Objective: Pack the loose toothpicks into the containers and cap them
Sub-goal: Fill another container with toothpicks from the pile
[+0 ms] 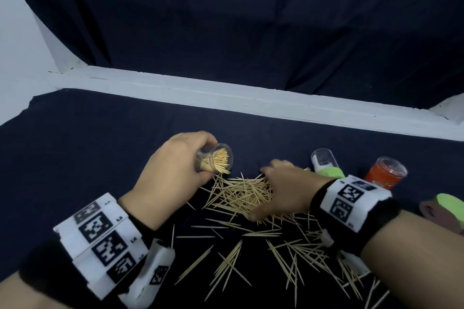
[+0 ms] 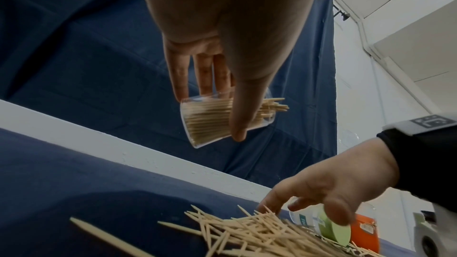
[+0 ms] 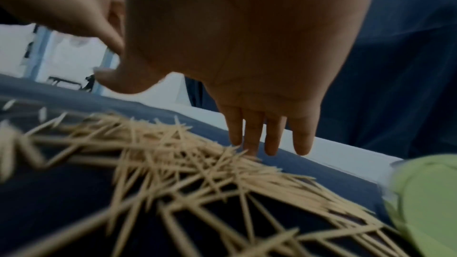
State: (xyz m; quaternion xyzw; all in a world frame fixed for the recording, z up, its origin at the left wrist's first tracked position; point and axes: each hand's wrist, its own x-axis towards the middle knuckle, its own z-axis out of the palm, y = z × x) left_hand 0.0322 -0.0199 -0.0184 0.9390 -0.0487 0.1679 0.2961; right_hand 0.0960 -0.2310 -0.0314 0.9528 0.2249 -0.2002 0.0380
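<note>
Filling is under way: left hand [image 1: 173,170] grips the tilted, part-full clear container [image 1: 214,158] above the cloth; right hand [image 1: 281,188], fingers straight, rests on the loose toothpicks [image 1: 241,195]. Next it likely must pinch a bundle and feed it in.

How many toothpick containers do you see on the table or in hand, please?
3: a clear plastic container of toothpicks in the left hand; a clear green-capped one beyond the right hand; an orange-labelled one far right. Others may be hidden.
</note>
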